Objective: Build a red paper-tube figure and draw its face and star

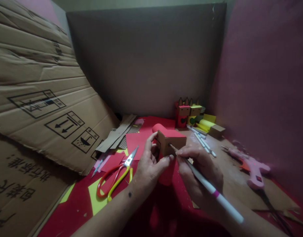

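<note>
My left hand (152, 164) is closed around a small cardboard box (166, 148) with a red paper top, steadying it from the left and below. Red paper (166, 174) shows beneath the box, partly hidden by my fingers. Between the fingertips of my right hand (200, 174) is a white marker pen (203, 182) with a purple band. Its tip meets the front cardboard face beside a small dark dot. To the left of my left hand lie scissors (117, 174) with red and yellow handles, blades pointing away from me.
Two finished-looking box figures (182, 117) stand at the back, beside a yellow paper roll (205, 125) with a cardboard end. Several white markers (203, 143) and a pink glue gun (256, 168) lie right. Cardboard strips (119, 133) and paper scraps lie left, under a leaning cardboard panel (43, 75).
</note>
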`<state>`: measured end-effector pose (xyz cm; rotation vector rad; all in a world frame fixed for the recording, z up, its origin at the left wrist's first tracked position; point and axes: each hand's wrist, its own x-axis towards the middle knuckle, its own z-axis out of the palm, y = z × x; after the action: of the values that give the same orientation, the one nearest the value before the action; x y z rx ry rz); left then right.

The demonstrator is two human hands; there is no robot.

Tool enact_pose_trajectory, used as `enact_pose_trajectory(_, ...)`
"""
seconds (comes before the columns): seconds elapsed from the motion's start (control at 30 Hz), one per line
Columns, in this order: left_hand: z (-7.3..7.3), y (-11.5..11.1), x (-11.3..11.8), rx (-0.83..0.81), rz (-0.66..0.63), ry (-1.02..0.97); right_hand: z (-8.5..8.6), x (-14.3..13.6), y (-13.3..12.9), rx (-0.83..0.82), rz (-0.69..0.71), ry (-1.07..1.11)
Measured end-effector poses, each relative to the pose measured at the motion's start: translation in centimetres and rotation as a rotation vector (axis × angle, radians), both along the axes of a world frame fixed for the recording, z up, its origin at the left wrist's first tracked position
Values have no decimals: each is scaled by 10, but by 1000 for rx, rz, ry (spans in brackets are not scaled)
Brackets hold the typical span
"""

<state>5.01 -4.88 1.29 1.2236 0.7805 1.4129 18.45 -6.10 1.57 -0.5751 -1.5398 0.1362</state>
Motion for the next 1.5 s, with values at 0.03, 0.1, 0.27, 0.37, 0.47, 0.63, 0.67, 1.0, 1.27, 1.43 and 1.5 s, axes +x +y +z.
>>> enact_pose_trajectory(0.03, 0, 0, 0, 1, -1, 0, 0, 0, 0, 2, 2, 1)
enact_pose_trajectory(0.1, 0, -1, 0, -1, -1, 0, 1, 0, -1, 1, 6, 1)
enact_pose_trajectory(0.27, -1, -2, 0, 4, -2, 0, 2, 0, -1, -18, -7, 16)
enact_pose_trajectory(0.37, -2, -1, -1, 8, -3, -10, 2, 0, -2, -27, 15, 23)
enact_pose_trajectory(0.47, -2, -1, -1, 2, -6, -14, 2, 0, -3, -26, 3, 19)
enact_pose_trajectory(0.63, 1, -3, 0, -13, -18, -28, 2, 0, -2, -34, -14, 11)
enact_pose_trajectory(0.67, 2, -3, 0, -15, -19, -27, 1, 0, -2, -32, -12, 13)
enact_pose_trajectory(1.0, 4, -6, 0, -28, -14, -28, 1, 3, -2, -35, -24, 22)
enact_pose_trajectory(1.27, 4, -6, 0, -23, -1, -31, 0, 3, -3, -61, -15, 11)
enact_pose_trajectory(1.43, 4, -5, 0, -28, -11, -32, 1, 3, -4, -73, -40, 5)
enact_pose_trajectory(1.5, 4, -5, 0, -29, -12, -36, 1, 3, -4, -62, -31, 10)
